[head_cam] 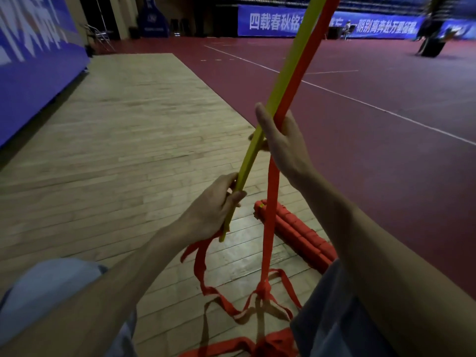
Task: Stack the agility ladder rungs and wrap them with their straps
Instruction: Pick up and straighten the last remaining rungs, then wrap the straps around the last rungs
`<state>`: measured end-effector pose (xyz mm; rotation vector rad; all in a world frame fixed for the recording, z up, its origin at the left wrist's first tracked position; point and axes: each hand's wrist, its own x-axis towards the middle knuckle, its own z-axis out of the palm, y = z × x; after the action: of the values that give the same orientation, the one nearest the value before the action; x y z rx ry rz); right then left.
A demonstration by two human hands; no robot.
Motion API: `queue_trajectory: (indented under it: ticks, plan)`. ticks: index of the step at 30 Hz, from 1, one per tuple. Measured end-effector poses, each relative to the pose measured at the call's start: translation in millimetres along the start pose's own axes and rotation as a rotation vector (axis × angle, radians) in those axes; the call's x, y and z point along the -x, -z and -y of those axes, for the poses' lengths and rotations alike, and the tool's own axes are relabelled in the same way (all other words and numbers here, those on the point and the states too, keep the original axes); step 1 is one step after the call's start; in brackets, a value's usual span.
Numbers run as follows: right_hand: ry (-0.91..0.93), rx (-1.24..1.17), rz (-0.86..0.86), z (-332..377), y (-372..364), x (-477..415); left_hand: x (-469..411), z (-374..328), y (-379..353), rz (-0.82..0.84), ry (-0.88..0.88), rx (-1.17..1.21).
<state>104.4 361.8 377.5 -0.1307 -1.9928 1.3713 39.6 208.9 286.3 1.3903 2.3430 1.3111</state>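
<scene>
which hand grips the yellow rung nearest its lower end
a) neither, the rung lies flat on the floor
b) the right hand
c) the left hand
c: the left hand grips the yellow rung just above its lower tip, while the right hand holds it higher up, alongside the red strap.

The person's left hand (213,207) and right hand (280,140) are uncovered, as are both forearms down to the frame's lower edge. A pale blue, smooth cloth trouser leg (51,284) bulges rounded at seven o'clock. A duller grey-blue cloth trouser leg (334,318) lies creased at five o'clock.
</scene>
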Motion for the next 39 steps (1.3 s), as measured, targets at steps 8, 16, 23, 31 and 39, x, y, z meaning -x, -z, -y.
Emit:
queue_trajectory:
  ticks: [8, 16, 23, 31, 39]
  plan:
    - [-0.125, 0.131, 0.216, -4, -18, 12, -3, -13, 56, -0.217, 0.027, 0.332]
    - [-0.171, 0.316, 0.634, -12, -61, 37, 0, -16, 79, -0.535, 0.129, 0.640]
    - [-0.191, 0.299, 0.696, -21, -80, 49, 1, -15, 80, -0.543, 0.182, 0.746]
    - [-0.369, -0.058, 0.749, -4, -59, 47, -2, -12, 79, -0.356, 0.242, 1.080]
    - [-0.305, -0.250, 0.756, 7, -38, 38, -4, -14, 76, -0.276, 0.373, 1.461]
